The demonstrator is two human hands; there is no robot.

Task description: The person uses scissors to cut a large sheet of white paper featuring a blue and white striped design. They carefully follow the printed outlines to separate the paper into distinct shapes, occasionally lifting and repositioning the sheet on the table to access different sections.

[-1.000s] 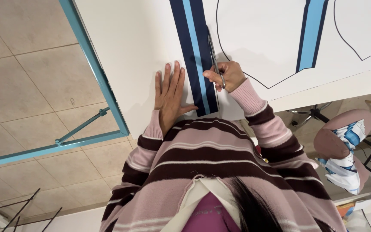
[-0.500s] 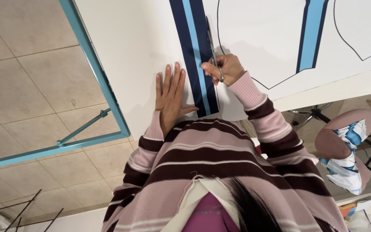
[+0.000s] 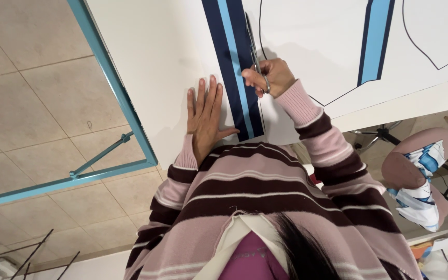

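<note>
Along the right edge of the navy and light-blue striped band (image 3: 236,72) printed on the white fabric sheet (image 3: 167,67), your scissors (image 3: 253,49) lie with their blades running up the line where the stripe meets the white, well onto the table from its near edge. Your right hand (image 3: 268,77) closes its fingers through and around the scissor handles, thumb in one loop, so the grip is firm and curled. Your left hand (image 3: 206,116) lies flat on the sheet just left of the stripe, fingers stretched out and slightly spread, thumb reaching toward the band's lower end. Curved outlines of pattern pieces (image 3: 338,62) sit to the right, with a second blue stripe (image 3: 375,41) beyond them. Judging from this, the risk is the cut wandering into the stripe or the nearby outline if the sheet creeps under your flat palm, since it presses well behind the blade tips. A pink stool with a folded cloth (image 3: 418,176) stands off to your right, and a teal metal frame (image 3: 115,98) runs beside the table over the tiled floor (image 3: 32,78).
</note>
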